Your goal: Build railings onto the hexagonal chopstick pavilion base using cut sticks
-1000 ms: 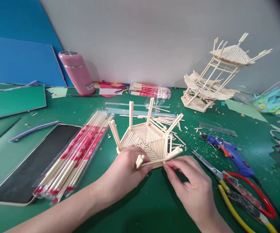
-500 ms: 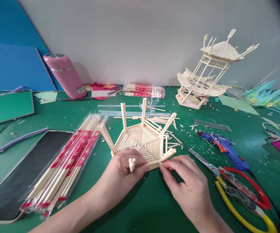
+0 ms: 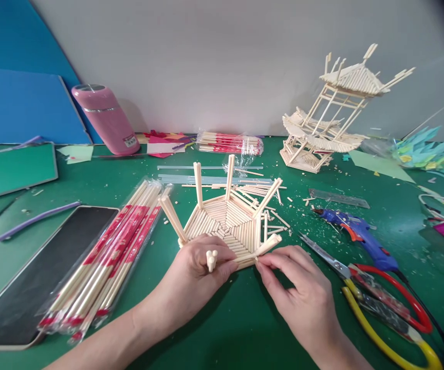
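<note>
A hexagonal base of wooden sticks [image 3: 241,213], with paired-stick posts standing at its corners, lies in front of me. My left hand [image 3: 193,277] is closed on the near edge of this base, thumb and fingers on either side of the rim, around a near post [image 3: 211,260] whose lower part the hand hides. At the near right corner, my right hand [image 3: 302,293] pinches beside the foot of a slanting post [image 3: 270,244]. A tiny pale stick end shows at those fingertips; the rest is covered by the fingers.
Wrapped chopsticks [image 3: 117,252] and a phone [image 3: 48,277] lie left. Scissors [image 3: 337,264] and a blue glue gun [image 3: 364,241] lie right. Behind stand a stick pagoda [image 3: 326,128] and a pink flask [image 3: 108,121]. Loose cut sticks [image 3: 253,192] lie beyond the base.
The whole view has shifted slightly, so things appear a little further right. Both hands keep the same hold on the base and its corner.
</note>
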Available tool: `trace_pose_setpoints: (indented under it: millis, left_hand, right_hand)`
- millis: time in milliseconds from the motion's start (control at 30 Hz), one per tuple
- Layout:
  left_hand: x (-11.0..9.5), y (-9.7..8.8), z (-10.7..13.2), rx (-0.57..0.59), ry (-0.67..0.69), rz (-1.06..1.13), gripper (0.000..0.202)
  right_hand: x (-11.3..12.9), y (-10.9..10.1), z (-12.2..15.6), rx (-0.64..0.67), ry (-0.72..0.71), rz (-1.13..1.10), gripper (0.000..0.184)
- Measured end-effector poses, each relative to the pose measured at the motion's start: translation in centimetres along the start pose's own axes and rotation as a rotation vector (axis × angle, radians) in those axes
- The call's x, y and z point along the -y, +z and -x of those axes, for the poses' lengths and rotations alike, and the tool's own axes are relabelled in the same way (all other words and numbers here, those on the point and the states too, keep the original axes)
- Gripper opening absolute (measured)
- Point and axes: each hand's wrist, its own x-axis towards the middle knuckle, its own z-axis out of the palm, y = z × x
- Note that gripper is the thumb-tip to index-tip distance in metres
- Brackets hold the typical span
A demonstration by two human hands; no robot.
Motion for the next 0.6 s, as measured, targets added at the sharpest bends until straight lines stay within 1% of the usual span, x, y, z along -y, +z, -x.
trace_pose_setpoints:
  millis: [300,600]
  left_hand:
    - [-0.12,0.09,-0.27,-0.037,0.032,0.034,0.018]
    - [-0.17,0.05,-0.27,-0.003,-0.010,-0.006,0.022]
  right_hand:
    - [0.14,-0.09,-0.02,0.003,-0.019,-0.003,0.009]
    - [0.23,-0.09,-0.02,-0.008,-0.040,-0.010,0.010]
